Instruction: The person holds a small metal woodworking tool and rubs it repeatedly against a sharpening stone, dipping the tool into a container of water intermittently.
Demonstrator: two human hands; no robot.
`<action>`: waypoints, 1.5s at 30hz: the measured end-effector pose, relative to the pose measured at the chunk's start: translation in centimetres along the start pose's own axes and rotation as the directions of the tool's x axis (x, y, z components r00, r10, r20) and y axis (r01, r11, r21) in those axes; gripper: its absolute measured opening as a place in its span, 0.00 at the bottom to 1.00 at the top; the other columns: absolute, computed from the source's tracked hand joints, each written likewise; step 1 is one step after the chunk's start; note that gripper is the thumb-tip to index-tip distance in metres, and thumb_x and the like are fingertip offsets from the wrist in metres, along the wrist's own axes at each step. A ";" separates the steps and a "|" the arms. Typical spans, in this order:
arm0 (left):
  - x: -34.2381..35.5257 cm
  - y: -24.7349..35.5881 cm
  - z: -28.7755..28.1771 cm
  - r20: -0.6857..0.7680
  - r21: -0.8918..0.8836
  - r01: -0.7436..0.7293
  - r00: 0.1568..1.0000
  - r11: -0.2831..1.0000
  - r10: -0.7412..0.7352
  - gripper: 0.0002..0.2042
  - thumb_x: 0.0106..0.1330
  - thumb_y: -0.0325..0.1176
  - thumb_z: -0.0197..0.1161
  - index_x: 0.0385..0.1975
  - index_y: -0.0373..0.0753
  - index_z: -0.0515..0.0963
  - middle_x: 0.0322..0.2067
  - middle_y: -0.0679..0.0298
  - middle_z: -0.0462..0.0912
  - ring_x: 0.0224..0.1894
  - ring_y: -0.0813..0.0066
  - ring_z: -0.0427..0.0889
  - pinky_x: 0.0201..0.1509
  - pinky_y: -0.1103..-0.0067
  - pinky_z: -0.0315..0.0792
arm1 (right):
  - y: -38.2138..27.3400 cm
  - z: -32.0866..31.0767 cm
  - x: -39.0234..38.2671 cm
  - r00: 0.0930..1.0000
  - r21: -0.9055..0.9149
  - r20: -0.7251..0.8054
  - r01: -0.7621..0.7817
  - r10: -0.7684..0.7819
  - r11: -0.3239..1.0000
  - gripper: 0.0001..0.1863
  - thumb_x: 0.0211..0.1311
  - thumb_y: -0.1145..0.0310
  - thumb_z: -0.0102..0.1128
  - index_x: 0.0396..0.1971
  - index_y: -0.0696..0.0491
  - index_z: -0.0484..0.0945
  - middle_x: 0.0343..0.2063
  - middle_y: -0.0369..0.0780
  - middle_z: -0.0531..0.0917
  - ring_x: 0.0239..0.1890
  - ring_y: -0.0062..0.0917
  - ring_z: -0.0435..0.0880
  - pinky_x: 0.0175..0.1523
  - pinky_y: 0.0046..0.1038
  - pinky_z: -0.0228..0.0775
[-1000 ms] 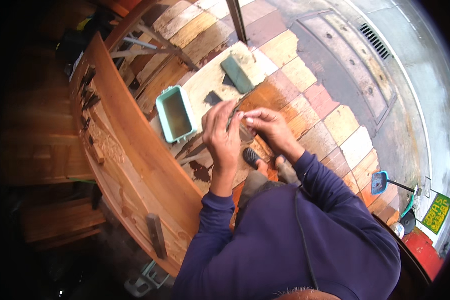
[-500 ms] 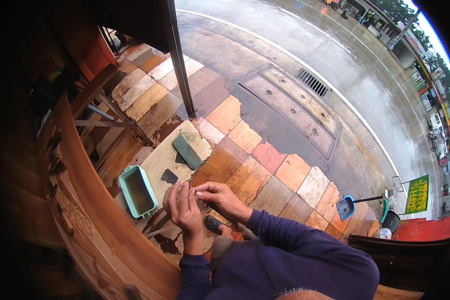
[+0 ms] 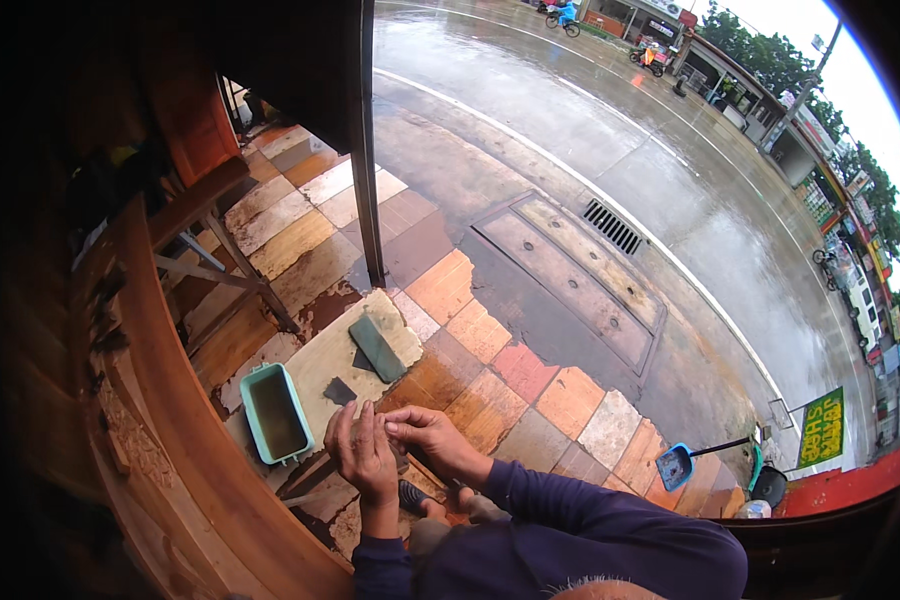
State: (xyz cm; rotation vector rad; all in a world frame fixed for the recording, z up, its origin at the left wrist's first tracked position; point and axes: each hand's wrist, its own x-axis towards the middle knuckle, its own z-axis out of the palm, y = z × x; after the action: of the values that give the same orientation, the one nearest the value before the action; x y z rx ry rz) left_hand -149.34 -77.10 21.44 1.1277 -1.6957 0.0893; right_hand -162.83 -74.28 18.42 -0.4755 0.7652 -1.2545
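Low in the middle, my left hand (image 3: 363,450) and my right hand (image 3: 430,440) meet with fingertips pinched together; what they hold between them is too small to make out. Just beyond them a pale board (image 3: 332,335) carries a green rectangular stone (image 3: 378,346) and small dark pieces (image 3: 340,390). A mint plastic tub (image 3: 255,413) of murky water stands to the left of my hands. Below my fingers a sandalled foot (image 3: 418,500) shows.
A curved wooden piece (image 3: 205,440) with shavings runs along my left, near a wooden trestle (image 3: 238,250). A metal post (image 3: 368,230) stands ahead. A blue dustpan (image 3: 675,465) lies at right by a green sign (image 3: 822,430). Beyond are a drain grate (image 3: 612,225) and wet road with riders.
My view has tilted up, bringing in the street, so my hands and the tub sit lower in the picture. My fingers stay pinched together.
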 end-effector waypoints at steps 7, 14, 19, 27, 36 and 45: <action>0.5 0.9 -0.1 0.378 -0.676 0.680 0.650 0.283 -0.660 0.06 0.75 0.30 0.68 0.44 0.34 0.83 0.43 0.59 0.87 0.46 0.72 0.84 0.54 0.76 0.77 | -1.2 0.9 0.1 1.000 -0.016 0.017 0.007 -0.007 1.000 0.10 0.74 0.73 0.68 0.51 0.59 0.85 0.40 0.35 0.87 0.39 0.17 0.83 0.46 0.22 0.76; 1.1 1.0 -1.6 0.455 -0.703 0.708 0.519 0.066 -0.724 0.08 0.77 0.32 0.67 0.38 0.34 0.83 0.36 0.60 0.88 0.41 0.75 0.85 0.51 0.79 0.77 | -1.2 2.0 0.3 0.998 -0.070 0.055 -0.034 0.038 0.997 0.11 0.73 0.74 0.69 0.51 0.60 0.85 0.39 0.36 0.87 0.37 0.18 0.84 0.45 0.24 0.78; 0.3 0.0 0.2 0.414 -0.740 0.665 0.569 0.101 -0.711 0.10 0.80 0.34 0.65 0.39 0.34 0.84 0.36 0.62 0.90 0.35 0.79 0.85 0.42 0.81 0.77 | -1.1 1.9 0.8 1.000 0.019 0.016 -0.018 0.018 1.000 0.10 0.73 0.77 0.67 0.50 0.59 0.85 0.36 0.38 0.87 0.35 0.21 0.85 0.39 0.24 0.78; -2.0 -1.3 -1.3 0.506 -0.720 0.693 0.548 0.023 -0.666 0.06 0.74 0.24 0.69 0.47 0.32 0.83 0.41 0.64 0.89 0.43 0.82 0.86 0.46 0.84 0.80 | 1.1 0.8 0.5 0.997 -0.005 0.032 -0.064 0.064 0.998 0.10 0.75 0.74 0.66 0.51 0.60 0.84 0.34 0.38 0.86 0.34 0.21 0.83 0.41 0.25 0.77; -1.1 -1.5 -1.2 0.541 -0.682 0.727 0.574 0.080 -0.615 0.07 0.74 0.22 0.68 0.48 0.32 0.81 0.45 0.63 0.86 0.47 0.81 0.85 0.55 0.83 0.80 | 1.1 -0.1 0.7 0.997 -0.010 0.032 -0.076 0.076 0.997 0.09 0.75 0.74 0.66 0.51 0.59 0.84 0.34 0.38 0.85 0.35 0.21 0.83 0.41 0.25 0.77; -0.5 -1.6 -0.8 0.523 -0.694 0.713 0.598 0.104 -0.608 0.11 0.72 0.21 0.69 0.51 0.33 0.79 0.46 0.64 0.85 0.48 0.81 0.84 0.57 0.82 0.79 | 1.2 -0.3 0.7 0.992 0.058 0.045 -0.122 0.120 0.991 0.10 0.75 0.73 0.66 0.51 0.58 0.84 0.35 0.38 0.86 0.36 0.21 0.83 0.42 0.25 0.76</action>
State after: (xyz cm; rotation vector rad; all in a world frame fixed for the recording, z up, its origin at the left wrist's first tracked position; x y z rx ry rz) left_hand -147.64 -77.15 20.70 0.9373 -0.8368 -1.3530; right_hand -162.14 -74.58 17.20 -0.3991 0.7084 -1.1481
